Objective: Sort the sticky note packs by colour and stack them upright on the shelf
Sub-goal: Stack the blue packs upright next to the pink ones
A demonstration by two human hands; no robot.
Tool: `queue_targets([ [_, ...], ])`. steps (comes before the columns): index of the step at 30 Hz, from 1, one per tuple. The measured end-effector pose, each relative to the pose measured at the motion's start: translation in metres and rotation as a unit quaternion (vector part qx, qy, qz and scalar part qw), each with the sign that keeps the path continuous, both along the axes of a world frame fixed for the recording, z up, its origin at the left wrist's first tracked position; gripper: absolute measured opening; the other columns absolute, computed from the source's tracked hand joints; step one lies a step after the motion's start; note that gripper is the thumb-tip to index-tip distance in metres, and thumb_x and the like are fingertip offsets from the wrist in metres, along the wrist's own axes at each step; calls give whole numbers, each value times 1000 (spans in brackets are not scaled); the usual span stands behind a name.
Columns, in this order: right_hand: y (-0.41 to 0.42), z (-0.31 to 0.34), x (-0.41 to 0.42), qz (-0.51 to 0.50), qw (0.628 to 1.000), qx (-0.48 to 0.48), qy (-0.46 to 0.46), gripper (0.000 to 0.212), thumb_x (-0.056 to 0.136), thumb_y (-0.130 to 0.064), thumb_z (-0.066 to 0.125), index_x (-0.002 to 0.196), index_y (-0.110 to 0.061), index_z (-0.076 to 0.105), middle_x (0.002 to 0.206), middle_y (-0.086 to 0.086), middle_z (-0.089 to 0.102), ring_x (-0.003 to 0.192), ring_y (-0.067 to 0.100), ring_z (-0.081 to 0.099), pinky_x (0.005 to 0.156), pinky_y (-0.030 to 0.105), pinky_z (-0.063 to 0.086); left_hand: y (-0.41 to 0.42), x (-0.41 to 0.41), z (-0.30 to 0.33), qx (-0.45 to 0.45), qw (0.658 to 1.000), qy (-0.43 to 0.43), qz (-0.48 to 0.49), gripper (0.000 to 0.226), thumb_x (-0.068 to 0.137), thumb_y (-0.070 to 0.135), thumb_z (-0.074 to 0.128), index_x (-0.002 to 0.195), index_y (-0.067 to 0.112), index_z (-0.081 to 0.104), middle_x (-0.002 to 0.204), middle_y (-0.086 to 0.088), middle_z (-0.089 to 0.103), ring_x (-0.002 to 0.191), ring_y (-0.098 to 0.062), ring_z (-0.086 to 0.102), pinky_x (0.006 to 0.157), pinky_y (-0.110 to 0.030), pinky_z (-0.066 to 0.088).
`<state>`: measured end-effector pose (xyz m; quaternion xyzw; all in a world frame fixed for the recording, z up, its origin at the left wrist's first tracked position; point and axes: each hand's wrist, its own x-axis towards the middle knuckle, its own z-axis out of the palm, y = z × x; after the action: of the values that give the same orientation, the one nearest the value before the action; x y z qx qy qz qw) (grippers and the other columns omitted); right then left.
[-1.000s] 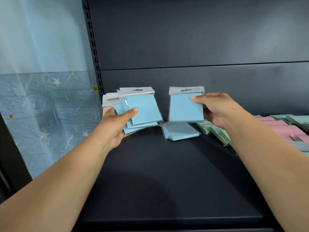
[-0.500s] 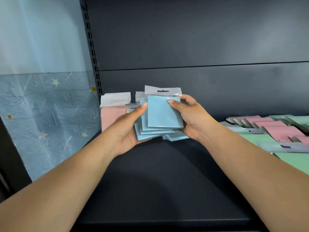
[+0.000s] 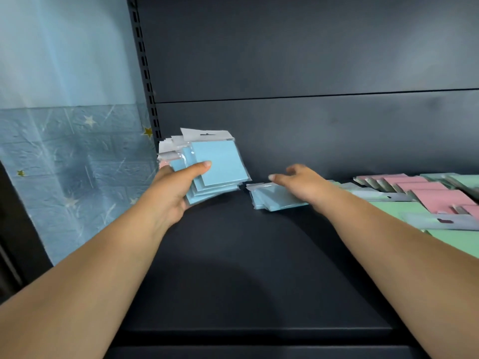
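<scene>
My left hand (image 3: 172,193) grips a fanned bundle of several blue sticky note packs (image 3: 220,165), thumb across the front pack, held just above the dark shelf (image 3: 246,268) near its left upright. Behind the bundle a pink pack (image 3: 162,165) shows only at its edge. My right hand (image 3: 302,183) hovers with fingers spread over a small flat pile of blue packs (image 3: 274,199) lying on the shelf; it holds nothing and looks blurred.
Pink packs (image 3: 427,193) and green packs (image 3: 404,207) lie spread flat at the right of the shelf. A slotted black upright (image 3: 146,81) bounds the shelf on the left, beside a blue starred wall covering (image 3: 72,164). The dark back panel (image 3: 311,60) rises behind.
My right hand let go of the blue pack it added to the bundle and moved right and down to the flat blue pile. My left hand with the bundle shifted slightly left.
</scene>
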<state>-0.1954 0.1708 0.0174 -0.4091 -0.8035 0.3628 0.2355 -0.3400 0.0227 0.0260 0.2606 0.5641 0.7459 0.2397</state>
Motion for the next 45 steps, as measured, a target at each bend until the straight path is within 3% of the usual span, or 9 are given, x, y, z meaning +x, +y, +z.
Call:
queue_targets([
  [5,-3,-5,-10,-11,980,59,-188,84,85,-54,54,146,-9,17,148,11,33,136,31,31,106,37,31,-4,-5,3,12,1000,-15,-2,13,84,12,64,94,20,64,85,1,72,75,-15,69,65,-34,59],
  [9,3,2,-4,-38,982,24,-185,101,76,-55,65,148,-9,11,148,10,34,135,30,34,106,36,33,-3,-5,2,6,1000,-11,-7,17,83,12,66,99,19,64,86,1,73,74,-15,70,61,-33,59],
  [13,3,5,5,-38,986,4,-164,95,75,-50,70,144,-10,18,143,9,38,129,29,40,92,32,35,-1,-4,-1,-12,1000,-1,-16,23,84,13,66,106,18,62,94,0,71,81,-15,68,63,-29,59],
  [18,8,3,5,-48,993,-105,19,90,67,-27,82,137,-12,29,127,11,51,112,31,54,96,44,46,1,-2,-2,-30,999,0,-23,26,83,12,66,109,15,62,92,0,70,78,-15,67,56,-26,58],
  [23,12,18,13,-7,952,-216,215,11,80,5,65,85,0,57,103,18,66,83,30,65,79,43,54,0,0,-3,-38,999,2,-26,28,83,13,66,111,16,60,99,-2,70,83,-16,67,62,-28,58],
  [27,4,36,24,77,898,-285,326,8,83,3,61,81,-5,60,68,6,71,57,16,68,51,29,58,-1,2,-3,-37,998,7,-50,22,83,14,67,104,16,62,96,-2,71,84,-17,68,67,-31,58],
  [30,-9,36,18,105,882,-298,350,4,84,-5,63,83,-8,61,60,2,71,51,12,68,50,26,57,0,9,-2,-9,995,12,-101,18,84,13,63,101,15,64,90,-1,73,79,-15,70,68,-30,59],
  [37,-26,25,3,163,867,-289,371,13,89,-19,60,100,-22,55,89,-2,67,76,16,66,65,34,56,2,23,-3,7,976,2,-217,47,68,27,63,113,15,62,103,-5,72,87,-19,71,70,-32,59],
  [45,-34,14,-8,179,898,-228,331,70,81,-13,69,137,-30,30,108,1,60,89,19,64,75,36,57,2,25,-4,-54,970,65,-229,42,62,25,67,103,24,63,94,2,74,81,-12,71,63,-27,58],
])
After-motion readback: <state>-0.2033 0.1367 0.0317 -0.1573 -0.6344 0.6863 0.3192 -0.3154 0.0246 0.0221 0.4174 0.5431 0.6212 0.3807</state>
